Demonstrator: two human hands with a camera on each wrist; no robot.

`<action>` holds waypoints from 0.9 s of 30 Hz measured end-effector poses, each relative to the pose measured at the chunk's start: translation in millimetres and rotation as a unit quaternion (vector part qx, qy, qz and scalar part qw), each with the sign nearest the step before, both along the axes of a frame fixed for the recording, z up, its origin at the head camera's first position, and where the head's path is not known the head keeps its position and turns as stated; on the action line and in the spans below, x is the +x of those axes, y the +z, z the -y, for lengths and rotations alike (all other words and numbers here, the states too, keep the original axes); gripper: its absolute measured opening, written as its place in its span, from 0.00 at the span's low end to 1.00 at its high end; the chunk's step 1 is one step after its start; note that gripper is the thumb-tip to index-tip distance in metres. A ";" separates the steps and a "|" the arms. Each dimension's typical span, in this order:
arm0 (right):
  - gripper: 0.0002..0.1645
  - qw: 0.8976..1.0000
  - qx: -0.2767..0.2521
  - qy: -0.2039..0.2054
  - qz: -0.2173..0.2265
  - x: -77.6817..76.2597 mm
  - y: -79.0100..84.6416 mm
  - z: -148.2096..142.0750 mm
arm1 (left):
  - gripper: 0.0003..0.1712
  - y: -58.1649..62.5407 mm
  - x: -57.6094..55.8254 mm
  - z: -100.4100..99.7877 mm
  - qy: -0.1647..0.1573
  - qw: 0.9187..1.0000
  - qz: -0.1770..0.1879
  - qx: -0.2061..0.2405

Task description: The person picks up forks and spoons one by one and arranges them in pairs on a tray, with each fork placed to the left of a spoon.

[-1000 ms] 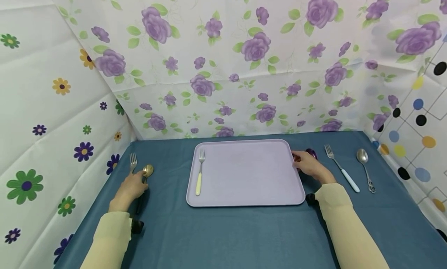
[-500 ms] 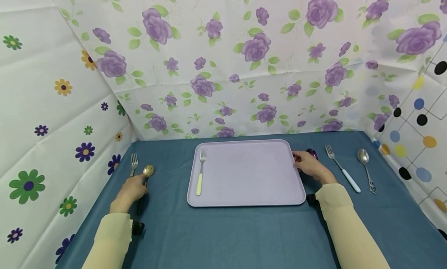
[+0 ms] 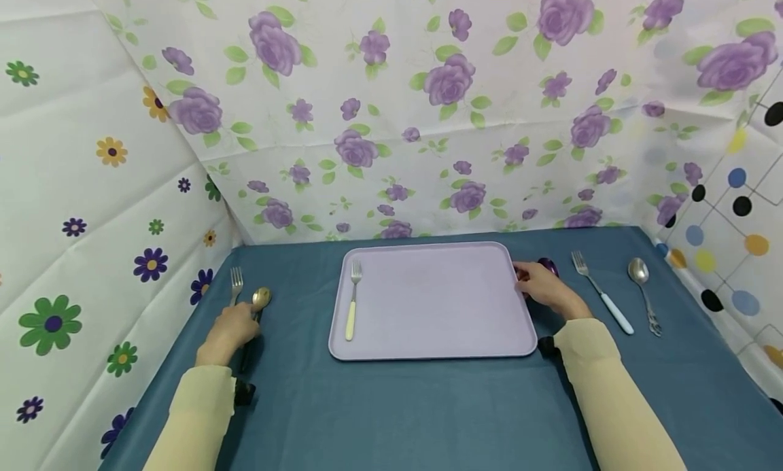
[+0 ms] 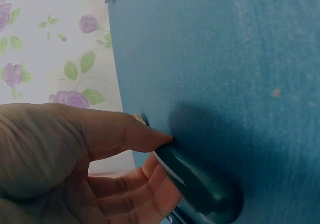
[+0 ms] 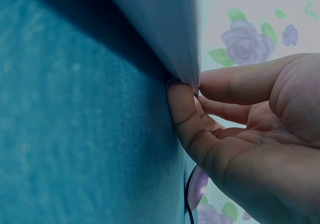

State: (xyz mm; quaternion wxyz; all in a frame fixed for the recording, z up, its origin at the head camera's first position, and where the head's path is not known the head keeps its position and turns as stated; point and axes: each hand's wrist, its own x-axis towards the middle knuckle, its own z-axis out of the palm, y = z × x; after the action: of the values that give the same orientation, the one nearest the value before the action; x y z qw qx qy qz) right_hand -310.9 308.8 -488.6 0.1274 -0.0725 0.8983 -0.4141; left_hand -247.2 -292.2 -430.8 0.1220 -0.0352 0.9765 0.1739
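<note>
My left hand [image 3: 228, 332] pinches the dark green handle [image 4: 197, 181] of a gold-bowled spoon [image 3: 261, 298] at the left of the table. Thumb and fingers meet around the handle in the left wrist view. A fork [image 3: 236, 281] lies just left of that spoon, its lower part hidden behind the hand. On the right, my right hand [image 3: 547, 289] grips the right rim of the lilac tray [image 3: 440, 301], thumb above and a finger underneath. A fork with a pale yellow handle [image 3: 351, 315] lies on the tray's left side.
A purple spoon [image 3: 548, 266] lies behind my right hand, mostly hidden. Farther right are a fork with a pale blue handle [image 3: 602, 292] and a silver spoon [image 3: 642, 287]. Floral cloth walls [image 3: 391, 117] bound the blue table [image 3: 391, 416] at the back and sides.
The left hand's fingers have drawn in closer around the spoon's handle. The right hand and the tray have stayed in place; the head view has shifted slightly.
</note>
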 end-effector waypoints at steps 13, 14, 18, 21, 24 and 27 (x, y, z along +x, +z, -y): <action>0.35 1.000 -0.013 0.011 -0.007 -1.8 -1.0 -0.7 | 0.16 2.8 -2.1 1.4 0.010 0.999 0.033 0.014; 0.35 1.000 -0.012 0.009 -0.005 -1.8 -1.0 -0.5 | 0.15 2.6 -2.0 1.3 0.010 0.999 0.035 0.015; 0.34 1.000 -0.008 -0.002 0.005 -0.9 -3.7 0.5 | 0.13 3.3 -1.5 1.6 0.005 0.999 0.034 0.021; 0.34 1.000 -0.012 -0.006 0.007 0.1 -5.4 1.2 | 0.12 4.5 -1.6 1.8 0.000 0.999 0.029 0.021; 0.34 1.000 -0.012 -0.006 0.004 -0.5 -4.5 1.2 | 0.10 4.2 -1.6 1.5 0.001 0.999 0.025 0.020; 0.34 1.000 -0.009 -0.006 0.005 -1.0 -1.8 1.0 | 0.06 1.9 -1.3 0.7 0.003 1.000 0.017 0.020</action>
State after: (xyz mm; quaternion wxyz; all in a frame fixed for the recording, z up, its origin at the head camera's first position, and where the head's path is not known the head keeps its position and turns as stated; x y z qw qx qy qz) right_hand -311.9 307.8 -490.4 0.1285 -0.0664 0.8945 -0.4231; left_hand -248.5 -292.9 -428.9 0.1383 -0.0386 0.9707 0.1927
